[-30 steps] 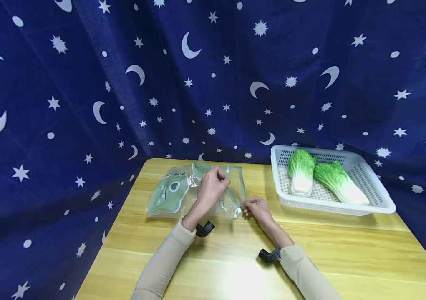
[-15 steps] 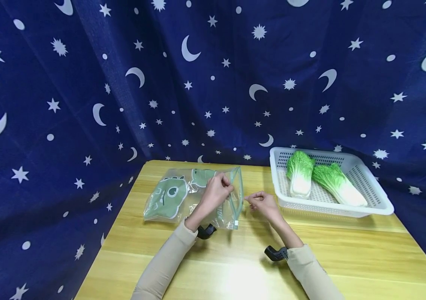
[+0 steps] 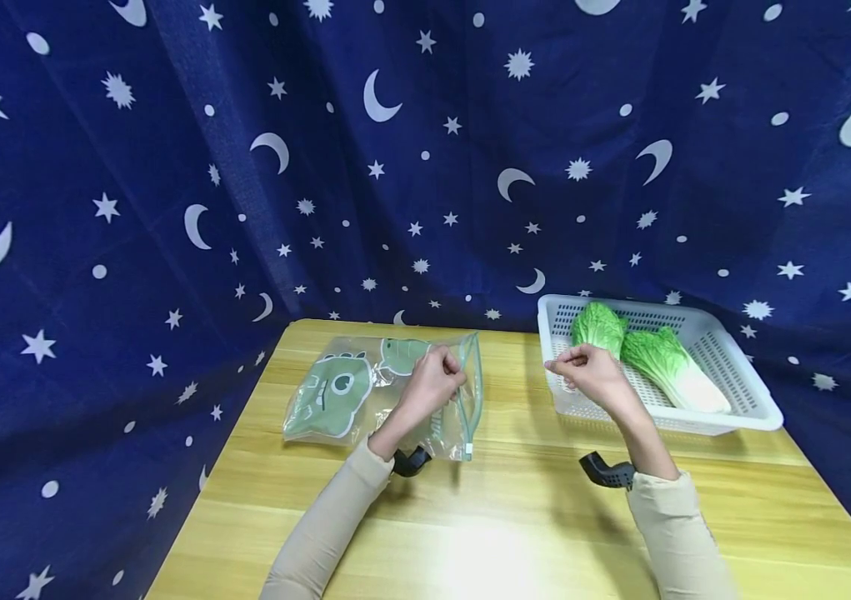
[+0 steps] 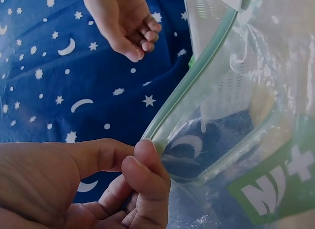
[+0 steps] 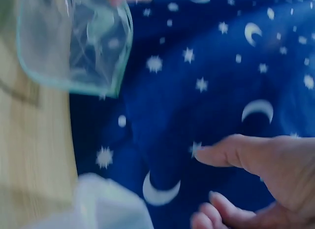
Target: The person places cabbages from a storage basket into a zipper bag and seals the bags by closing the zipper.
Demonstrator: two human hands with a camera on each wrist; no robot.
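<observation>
Two bare hands of yours are at work over the pale yellow wood-grain bench (image 3: 508, 500), in beige sleeves (image 3: 335, 512). Your left hand (image 3: 431, 385) holds the clear plastic zip bag with green cartoon dinosaur print (image 3: 335, 392), its fingers pinched narrow on the pale green edge at the bag's mouth. That bag lies on the far left part of the bench, mouth facing right and parted, with a small white slider (image 3: 468, 451) at the near corner of the mouth.

Your right hand (image 3: 596, 375) holds nothing; its thumb and loosely bent fingers stand a little apart. It hangs by the left end of the white perforated plastic basket (image 3: 721, 362), which sits on the far right of the bench. Inside lie two green-leaved, white-stemmed cabbages: the left cabbage (image 3: 601, 323), partly hidden behind your right hand, and the right cabbage (image 3: 673, 367), slanting toward the near right. Behind hangs a dark blue curtain with white moons and stars (image 3: 395, 208).
</observation>
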